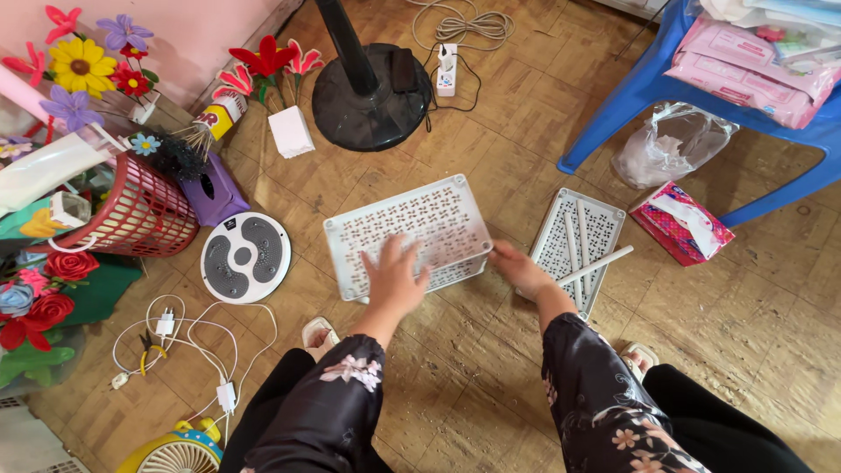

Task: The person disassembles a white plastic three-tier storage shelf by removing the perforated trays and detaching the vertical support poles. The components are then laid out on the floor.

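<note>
Nearest the camera, two floral sleeves lead forward to the hands over a wood floor. The left hand lies open, fingers spread flat on the near part of the white perforated tray; the right hand is curled at the tray's near right corner, seemingly pinching its edge, though the grip is partly hidden. The tray lies directly ahead of both hands, its long axis running left to right, slightly raised toward the right; the left hand sits farther onto it. Just right of the tray a second panel carries white rods, one crossing its edge. Left of the tray lie a round disc and a red basket. Beyond the tray stands a black fan base; far right, a blue chair.
</note>
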